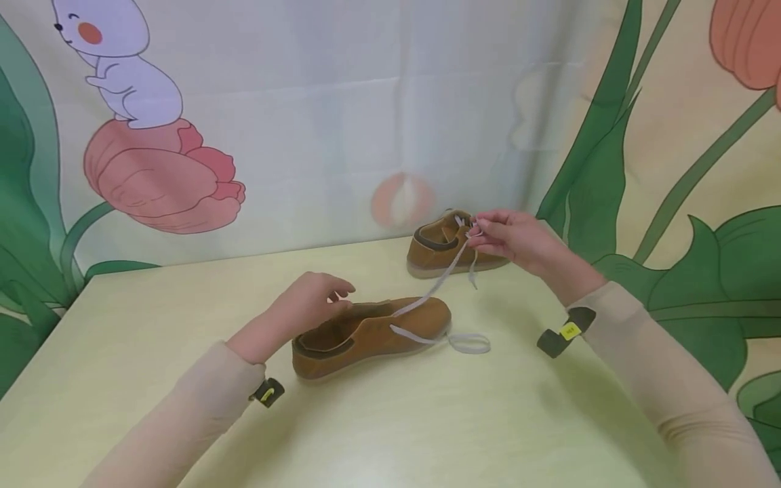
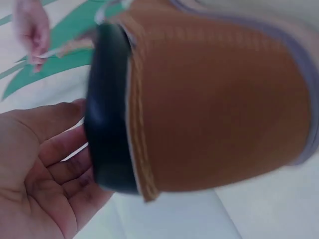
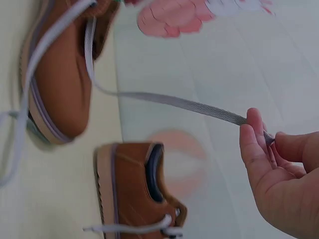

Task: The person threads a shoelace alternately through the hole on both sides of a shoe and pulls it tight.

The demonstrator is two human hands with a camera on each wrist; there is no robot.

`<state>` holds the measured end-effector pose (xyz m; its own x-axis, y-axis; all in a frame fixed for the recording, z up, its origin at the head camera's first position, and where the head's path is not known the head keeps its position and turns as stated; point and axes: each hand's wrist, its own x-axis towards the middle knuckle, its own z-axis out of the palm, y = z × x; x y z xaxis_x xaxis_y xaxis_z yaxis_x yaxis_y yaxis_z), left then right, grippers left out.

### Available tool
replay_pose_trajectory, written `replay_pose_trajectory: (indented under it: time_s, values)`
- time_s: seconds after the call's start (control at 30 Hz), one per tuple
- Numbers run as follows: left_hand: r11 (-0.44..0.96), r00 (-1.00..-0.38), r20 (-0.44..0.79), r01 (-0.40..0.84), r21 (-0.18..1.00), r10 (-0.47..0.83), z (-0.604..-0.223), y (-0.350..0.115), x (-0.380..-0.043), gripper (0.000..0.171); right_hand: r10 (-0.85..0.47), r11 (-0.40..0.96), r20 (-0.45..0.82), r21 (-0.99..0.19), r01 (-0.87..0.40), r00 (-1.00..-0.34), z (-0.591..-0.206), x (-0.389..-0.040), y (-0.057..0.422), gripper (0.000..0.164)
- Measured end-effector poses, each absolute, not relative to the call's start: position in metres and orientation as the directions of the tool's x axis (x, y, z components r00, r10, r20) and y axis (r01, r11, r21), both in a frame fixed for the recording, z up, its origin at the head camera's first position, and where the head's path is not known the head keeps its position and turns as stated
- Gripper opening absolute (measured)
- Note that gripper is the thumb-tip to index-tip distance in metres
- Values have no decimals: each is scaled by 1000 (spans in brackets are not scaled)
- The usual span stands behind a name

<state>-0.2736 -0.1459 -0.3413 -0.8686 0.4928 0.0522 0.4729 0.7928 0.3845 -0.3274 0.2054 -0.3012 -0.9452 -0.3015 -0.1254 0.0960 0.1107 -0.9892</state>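
A brown shoe (image 1: 366,342) with a dark collar lies on the table, toe to the right. One end of its pale flat shoelace (image 3: 179,102) runs up to my right hand (image 1: 518,240), which pinches it between thumb and fingers. The lace's other end (image 1: 470,343) lies looped on the table by the toe. My left hand (image 1: 311,301) hovers over the shoe's heel opening, fingers loosely bent and holding nothing. In the left wrist view, its fingertips are right beside the dark collar (image 2: 112,109).
A second brown shoe (image 1: 430,254) with pale laces stands farther back, partly behind my right hand. A printed curtain (image 1: 317,135) with flowers and a cartoon animal hangs along the back of the pale table (image 1: 378,427) and down its right side.
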Motion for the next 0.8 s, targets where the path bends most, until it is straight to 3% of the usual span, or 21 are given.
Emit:
replay_pose_trajectory:
  time_s: [0.23, 0.43, 0.6, 0.8]
  values:
    - [815, -840, -99, 478, 327, 533, -336, -144, -298, 20, -379, 330, -99, -943, -35, -920, -322, -313, 160, 27]
    - [780, -796, -108, 540, 315, 595, -340, -147, -309, 16, -454, 413, -78, -901, -132, -888, -338, -308, 132, 22]
    - [775, -798, -91, 540, 329, 595, -342, -150, -312, 21, -465, 495, -88, -851, -177, -881, -352, -311, 115, 17]
    - [773, -810, -78, 520, 363, 582, -345, -151, -313, 31, -513, 620, -63, -717, -319, -856, -369, -314, 102, 16]
